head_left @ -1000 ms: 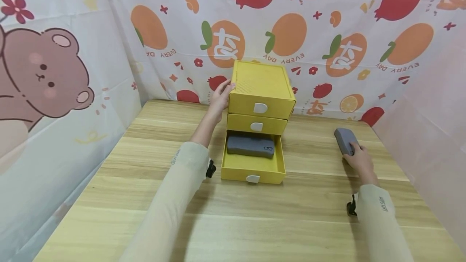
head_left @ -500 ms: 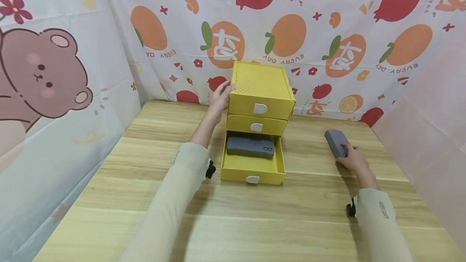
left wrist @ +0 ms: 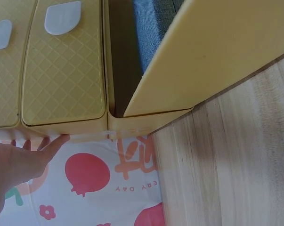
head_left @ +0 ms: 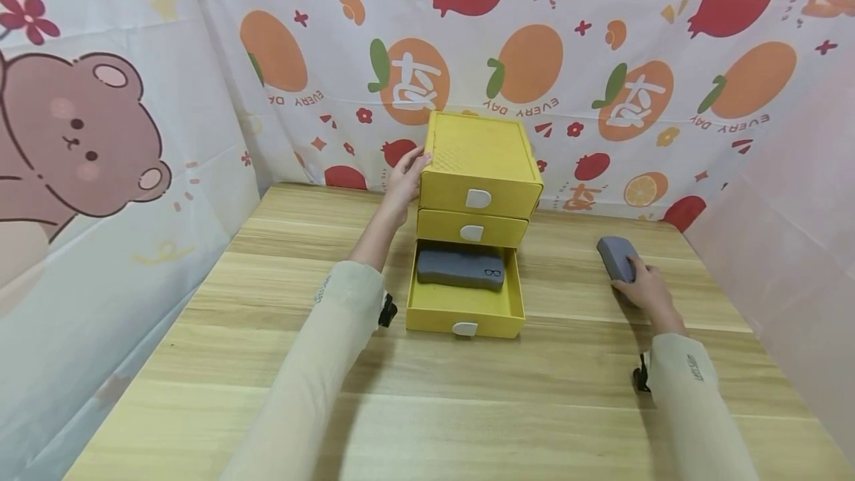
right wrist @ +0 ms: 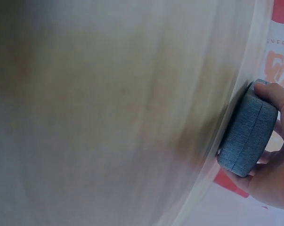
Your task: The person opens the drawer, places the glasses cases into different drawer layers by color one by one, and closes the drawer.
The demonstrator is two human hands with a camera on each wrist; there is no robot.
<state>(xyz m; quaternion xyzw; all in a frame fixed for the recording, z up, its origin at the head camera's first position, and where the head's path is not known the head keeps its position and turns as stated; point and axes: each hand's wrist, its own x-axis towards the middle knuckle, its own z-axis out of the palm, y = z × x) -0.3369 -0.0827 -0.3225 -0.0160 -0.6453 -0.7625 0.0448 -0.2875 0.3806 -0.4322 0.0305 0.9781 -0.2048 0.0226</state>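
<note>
A yellow drawer unit [head_left: 477,147] with white pull tabs stands at the back of the table. Its lowest drawer [head_left: 465,318] is pulled out, and a grey glasses case [head_left: 454,268] with a small glasses print lies inside. My left hand [head_left: 404,182] rests against the unit's left side, its fingers extended along the upper part; in the left wrist view the fingertips [left wrist: 61,140] touch that side. On the right, my right hand [head_left: 646,288] grips a second grey glasses case [head_left: 615,257] by its near end. In the right wrist view, thumb and fingers span this case [right wrist: 247,132], close to the tabletop.
The wooden table [head_left: 427,407] reaches up to a fruit-printed cloth [head_left: 320,36] at the back. A bear-printed cloth [head_left: 80,132] hangs on the left, and a pale sheet [head_left: 788,243] borders the right side. Bare tabletop lies between the drawer and my right hand.
My right hand and its glasses case have shifted a little to the left. My left hand, the drawer unit and the case in the drawer stay where they were.
</note>
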